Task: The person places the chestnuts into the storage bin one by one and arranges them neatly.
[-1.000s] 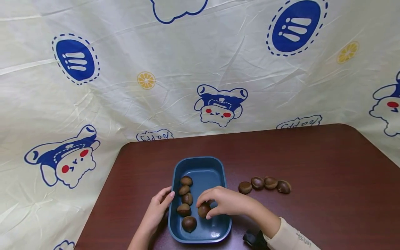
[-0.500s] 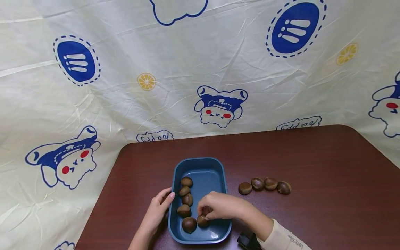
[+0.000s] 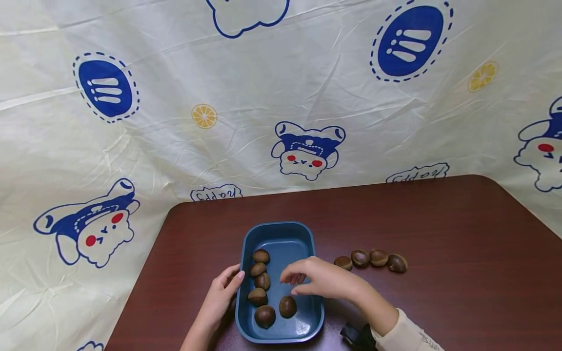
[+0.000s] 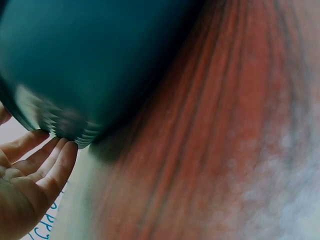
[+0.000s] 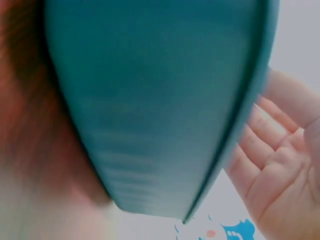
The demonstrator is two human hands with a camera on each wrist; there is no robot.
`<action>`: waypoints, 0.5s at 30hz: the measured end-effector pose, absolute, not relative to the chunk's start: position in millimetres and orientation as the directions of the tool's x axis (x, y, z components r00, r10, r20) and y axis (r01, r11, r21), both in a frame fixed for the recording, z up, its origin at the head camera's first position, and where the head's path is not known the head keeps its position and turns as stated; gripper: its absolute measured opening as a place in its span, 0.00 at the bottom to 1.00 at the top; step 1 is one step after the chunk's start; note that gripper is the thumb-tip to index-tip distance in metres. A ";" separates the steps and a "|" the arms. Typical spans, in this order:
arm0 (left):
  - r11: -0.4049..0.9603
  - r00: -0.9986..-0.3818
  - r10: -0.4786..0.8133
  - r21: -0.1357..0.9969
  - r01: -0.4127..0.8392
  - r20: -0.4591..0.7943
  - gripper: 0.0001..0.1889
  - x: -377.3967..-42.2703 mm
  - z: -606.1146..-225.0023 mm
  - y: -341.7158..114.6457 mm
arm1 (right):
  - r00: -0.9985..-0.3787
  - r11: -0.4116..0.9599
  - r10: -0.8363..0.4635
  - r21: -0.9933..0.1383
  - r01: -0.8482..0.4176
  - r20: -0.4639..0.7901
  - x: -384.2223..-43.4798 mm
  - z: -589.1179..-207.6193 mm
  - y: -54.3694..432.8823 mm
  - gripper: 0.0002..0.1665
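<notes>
You're hovering your right hand (image 3: 318,277) over the tray (image 3: 287,243), fingers apart, empty; your left hand (image 3: 225,290) is touching its side, fingers straight. Looks past halfway: six chestnuts (image 3: 287,306) sitting inside, four chestnuts (image 3: 360,259) lying on the table (image 3: 439,219).

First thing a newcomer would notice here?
Probably the blue tray on the dark table, with five chestnuts lined along its left side and a sixth to their right. The left grip touches the tray's left side; the right grip hangs over its right side, holding nothing. Behind, a pale sheet with blue cartoon prints fills the background.
</notes>
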State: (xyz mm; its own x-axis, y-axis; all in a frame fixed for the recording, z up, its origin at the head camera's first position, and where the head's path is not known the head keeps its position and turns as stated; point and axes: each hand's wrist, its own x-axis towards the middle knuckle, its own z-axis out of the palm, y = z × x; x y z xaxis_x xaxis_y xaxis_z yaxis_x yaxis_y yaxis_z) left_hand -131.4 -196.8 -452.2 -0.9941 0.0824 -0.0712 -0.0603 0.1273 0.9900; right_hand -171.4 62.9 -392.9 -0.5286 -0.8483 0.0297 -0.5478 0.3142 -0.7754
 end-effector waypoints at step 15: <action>0.118 -0.993 0.085 0.990 -0.071 -0.081 0.24 -130.6 -451.2 -197.2 | -0.741 0.339 -0.658 -0.826 -0.451 0.134 -169.5 -374.2 134.1 0.19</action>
State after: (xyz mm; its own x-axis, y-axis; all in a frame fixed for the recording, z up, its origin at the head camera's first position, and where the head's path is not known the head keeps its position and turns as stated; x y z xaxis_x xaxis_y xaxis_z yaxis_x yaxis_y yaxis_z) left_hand -130.6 -197.2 -451.2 -0.9931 0.0846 -0.0812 -0.0709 0.1183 0.9905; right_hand -169.5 134.1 -374.2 -0.7411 -0.6578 0.1344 -0.4507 0.3391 -0.8258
